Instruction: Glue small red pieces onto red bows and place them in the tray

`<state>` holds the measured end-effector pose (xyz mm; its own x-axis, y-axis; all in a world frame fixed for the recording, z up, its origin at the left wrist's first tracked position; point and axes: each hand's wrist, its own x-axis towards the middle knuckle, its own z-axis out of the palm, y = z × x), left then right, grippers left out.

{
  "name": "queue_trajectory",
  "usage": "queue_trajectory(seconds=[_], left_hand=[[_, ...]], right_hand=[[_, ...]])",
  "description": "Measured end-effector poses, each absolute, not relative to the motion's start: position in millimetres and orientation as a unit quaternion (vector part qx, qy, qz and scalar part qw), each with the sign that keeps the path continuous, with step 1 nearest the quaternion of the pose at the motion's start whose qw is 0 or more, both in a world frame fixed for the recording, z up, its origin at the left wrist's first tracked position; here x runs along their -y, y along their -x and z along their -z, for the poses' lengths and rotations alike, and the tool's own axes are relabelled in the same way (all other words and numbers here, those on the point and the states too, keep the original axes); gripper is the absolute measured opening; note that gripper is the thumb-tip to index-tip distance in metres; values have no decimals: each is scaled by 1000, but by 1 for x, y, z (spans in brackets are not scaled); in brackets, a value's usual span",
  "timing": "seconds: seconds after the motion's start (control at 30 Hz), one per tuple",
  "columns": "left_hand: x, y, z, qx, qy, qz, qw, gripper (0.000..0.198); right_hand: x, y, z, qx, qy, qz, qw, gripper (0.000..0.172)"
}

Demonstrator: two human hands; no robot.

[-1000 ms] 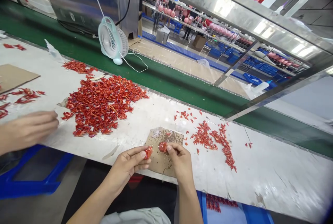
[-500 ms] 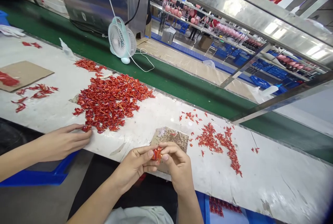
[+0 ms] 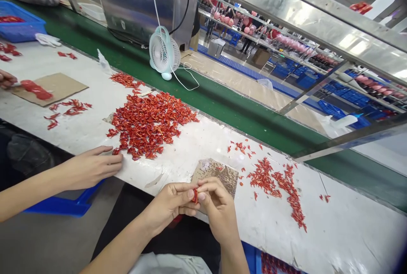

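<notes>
Since that twisted red piece (image 3: 195, 196) is so tiny, I'd guess it's light, soft and a bit fiddly, best taken by its edge with the fingertips; it sits right between the person's left hand (image 3: 171, 204) and right hand (image 3: 219, 211), both closed up and pinching it, just over the near edge of the white work table (image 3: 318, 219); a scrap of brown cardboard (image 3: 222, 176) lies just behind the hands; a big heap of the same red pieces (image 3: 149, 125) sits further left, with a co-worker's hand (image 3: 90, 168) resting just beside it.
</notes>
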<state>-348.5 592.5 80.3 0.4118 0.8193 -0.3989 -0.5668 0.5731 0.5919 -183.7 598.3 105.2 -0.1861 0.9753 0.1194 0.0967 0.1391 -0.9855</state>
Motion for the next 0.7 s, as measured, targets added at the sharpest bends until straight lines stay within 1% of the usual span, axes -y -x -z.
queue_trajectory(seconds=[0.13,0.33,0.5,0.6,0.7], left_hand=[[-592,353,-77,-353,-196,-425,810,37],[-586,355,-80,-356,-215,-413,810,39],[-584,350,-88,-370,-258,-400,798,50],[-587,349,-91,-419,-301,-415,750,49],[-586,346,-90,-486,-361,-445,659,39]], right_hand=[[-595,192,-95,601,475,-434,474,10],[-593,191,-96,601,420,-500,461,13],[-582,189,-91,608,421,-458,493,18],[-579,187,-88,571,451,-465,504,26],[-575,185,-88,474,441,-560,517,38]])
